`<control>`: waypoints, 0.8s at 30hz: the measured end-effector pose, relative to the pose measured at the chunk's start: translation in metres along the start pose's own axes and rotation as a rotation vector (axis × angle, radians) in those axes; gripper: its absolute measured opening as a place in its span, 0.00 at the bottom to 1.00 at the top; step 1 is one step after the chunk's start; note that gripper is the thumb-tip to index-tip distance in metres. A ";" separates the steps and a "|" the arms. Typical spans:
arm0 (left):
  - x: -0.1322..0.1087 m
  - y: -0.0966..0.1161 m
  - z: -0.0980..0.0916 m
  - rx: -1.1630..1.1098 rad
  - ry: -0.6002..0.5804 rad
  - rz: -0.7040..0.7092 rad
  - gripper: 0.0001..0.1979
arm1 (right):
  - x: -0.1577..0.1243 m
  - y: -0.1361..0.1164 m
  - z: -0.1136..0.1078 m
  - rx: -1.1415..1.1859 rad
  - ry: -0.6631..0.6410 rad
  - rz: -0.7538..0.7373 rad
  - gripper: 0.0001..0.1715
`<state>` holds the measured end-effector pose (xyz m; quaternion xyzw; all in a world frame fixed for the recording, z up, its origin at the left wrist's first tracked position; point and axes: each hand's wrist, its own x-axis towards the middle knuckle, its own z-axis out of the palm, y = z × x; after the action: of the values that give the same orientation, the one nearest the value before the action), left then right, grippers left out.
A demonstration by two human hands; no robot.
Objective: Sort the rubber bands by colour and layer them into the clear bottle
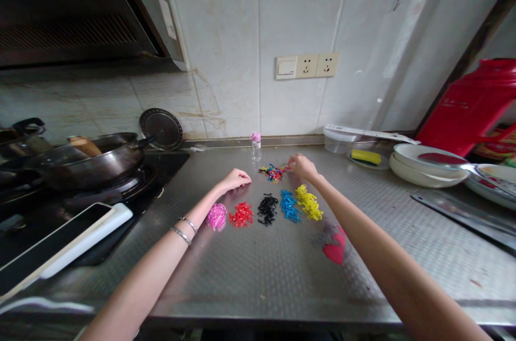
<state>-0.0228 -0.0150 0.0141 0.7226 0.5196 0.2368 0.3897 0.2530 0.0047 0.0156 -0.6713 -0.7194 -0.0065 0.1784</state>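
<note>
Small rubber bands lie on the steel counter in separate colour piles: pink (216,217), red (241,214), black (267,208), blue (290,206) and yellow (309,202). Behind them is a mixed pile (274,172) of several colours. My right hand (303,167) is at this pile's right edge, fingertips pinched together; whatever they hold is too small to make out. My left hand (236,179) rests closed behind the red pile, left of the mixed one, its fingertips curled and their contents hidden. A clear little bottle (256,148) with a pink cap stands upright behind the mixed pile.
At left, a pan (92,161) sits on the black stove (161,169), with a phone-like white device (68,244) in front. On the right are stacked bowls (423,169), a yellow sponge (366,157), a knife (463,217) and a red thermos (463,107).
</note>
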 end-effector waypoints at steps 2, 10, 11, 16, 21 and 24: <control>0.001 -0.002 0.000 0.002 0.003 0.008 0.12 | -0.002 -0.002 -0.003 0.035 0.025 -0.026 0.13; 0.001 -0.002 0.001 0.012 0.020 0.032 0.10 | -0.040 -0.037 -0.012 0.301 -0.073 -0.424 0.09; 0.001 -0.001 0.002 0.011 0.020 0.026 0.10 | -0.046 -0.042 -0.012 0.333 -0.088 -0.480 0.09; 0.001 -0.002 0.002 0.003 0.033 0.037 0.11 | -0.066 -0.052 -0.012 0.402 -0.196 -0.618 0.07; 0.006 -0.006 0.002 0.022 0.015 0.035 0.13 | -0.067 -0.043 -0.021 0.432 -0.106 -0.544 0.09; 0.013 -0.007 0.002 0.071 0.052 0.066 0.15 | -0.064 -0.030 -0.026 0.434 -0.036 -0.483 0.08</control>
<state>-0.0202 -0.0021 0.0065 0.7461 0.5136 0.2497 0.3423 0.2325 -0.0661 0.0300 -0.4274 -0.8455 0.1168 0.2980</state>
